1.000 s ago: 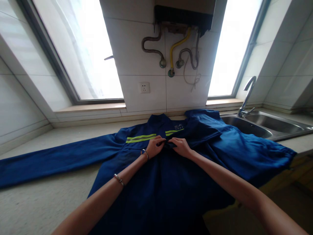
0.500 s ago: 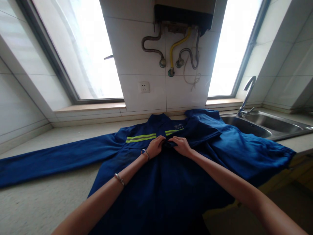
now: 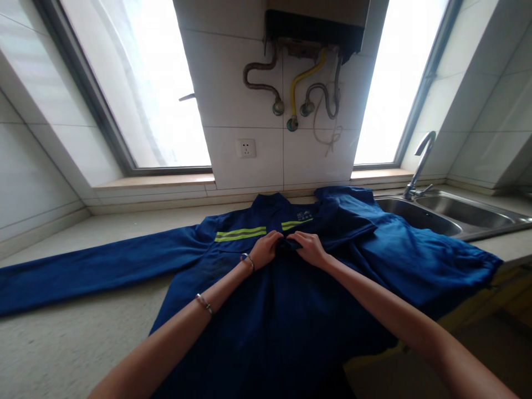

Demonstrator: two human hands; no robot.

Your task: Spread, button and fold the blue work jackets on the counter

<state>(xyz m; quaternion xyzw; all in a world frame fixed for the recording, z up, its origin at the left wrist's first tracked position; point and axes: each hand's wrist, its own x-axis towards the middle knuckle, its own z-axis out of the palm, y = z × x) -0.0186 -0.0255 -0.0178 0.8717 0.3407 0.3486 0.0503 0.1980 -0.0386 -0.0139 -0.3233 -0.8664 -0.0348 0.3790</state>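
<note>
A blue work jacket (image 3: 233,288) with yellow-green reflective chest stripes lies spread front-up, its collar toward the wall. One sleeve stretches out to the left; the other side is bunched toward the sink. My left hand (image 3: 266,249) pinches the jacket's front edge just below the stripes, with two bangles on that arm. Close beside it, my right hand (image 3: 308,247) pinches the opposite front edge. Both sets of fingertips nearly meet at the middle of the chest. Whatever fastener lies between them is too dark and covered to make out.
The jacket rests on a pale countertop (image 3: 103,343) and hangs over its front edge. A double steel sink (image 3: 474,213) with a faucet (image 3: 421,160) is at the right. Behind are a wall socket (image 3: 246,148), hoses under a wall-mounted heater (image 3: 313,30), and two bright windows.
The view has shifted very slightly. Both hands keep the same pinched hold at the jacket front, and the jacket lies as before.
</note>
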